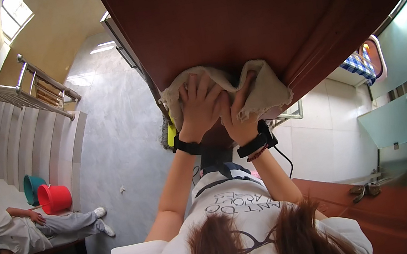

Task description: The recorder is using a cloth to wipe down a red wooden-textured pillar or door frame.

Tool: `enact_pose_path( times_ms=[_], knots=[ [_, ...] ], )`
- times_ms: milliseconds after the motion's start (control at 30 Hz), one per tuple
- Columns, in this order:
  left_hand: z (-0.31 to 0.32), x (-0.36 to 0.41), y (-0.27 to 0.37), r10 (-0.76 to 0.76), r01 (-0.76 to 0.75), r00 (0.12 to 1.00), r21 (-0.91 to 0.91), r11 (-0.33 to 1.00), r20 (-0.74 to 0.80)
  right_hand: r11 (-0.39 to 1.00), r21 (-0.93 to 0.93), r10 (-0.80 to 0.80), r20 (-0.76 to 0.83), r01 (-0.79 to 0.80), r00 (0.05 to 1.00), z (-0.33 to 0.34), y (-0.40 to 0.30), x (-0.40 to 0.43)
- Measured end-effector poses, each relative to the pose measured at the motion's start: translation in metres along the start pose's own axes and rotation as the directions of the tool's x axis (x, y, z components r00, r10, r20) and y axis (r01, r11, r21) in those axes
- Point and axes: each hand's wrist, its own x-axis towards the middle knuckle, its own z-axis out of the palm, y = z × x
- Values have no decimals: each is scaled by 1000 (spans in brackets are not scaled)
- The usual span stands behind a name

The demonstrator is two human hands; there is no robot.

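A beige cloth point(196, 78) with frayed edges lies bunched against a smooth reddish-brown surface point(233, 14). My left hand point(202, 105) holds the cloth down from above, palm down and fingers somewhat spread. Beside it, touching, my right hand point(239, 115) grips the cloth's right part, which stands up in a fold around the fingers. Some right fingertips are hidden by that fold. Both wrists wear black bands point(252, 145), and a dark red bead bracelet point(257, 153) circles the right one.
Left are steps point(28, 130) with a metal railing point(47, 99), a red bucket point(55, 198) and a green bucket point(33, 189). A seated person point(44, 228) is at lower left. A black cable point(288, 159) hangs near my right arm. Pale green cabinets point(404, 107) stand right.
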Motion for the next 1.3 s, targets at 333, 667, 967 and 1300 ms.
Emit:
enact_pose_path(
  times_ms=[333, 667, 967, 1300],
  knots=[
    [-49, 47, -2, 116, -117, 993, 34, 993, 27, 994, 70, 76, 22, -78, 997, -20, -22, 31],
    [-28, 25, -8, 81, -81, 997, 21, 996, 18, 990, -30, 142, 122, -140, 982, -21, -16, 15],
    [-7, -2, -8, 65, -64, 997, -21, 998, 34, 983, -146, 114, -7, -114, 993, -5, -8, -10],
    [-58, 51, -3, 74, -75, 997, -77, 994, -13, 997, 41, 66, -42, -65, 997, -31, -28, 34]
  ],
)
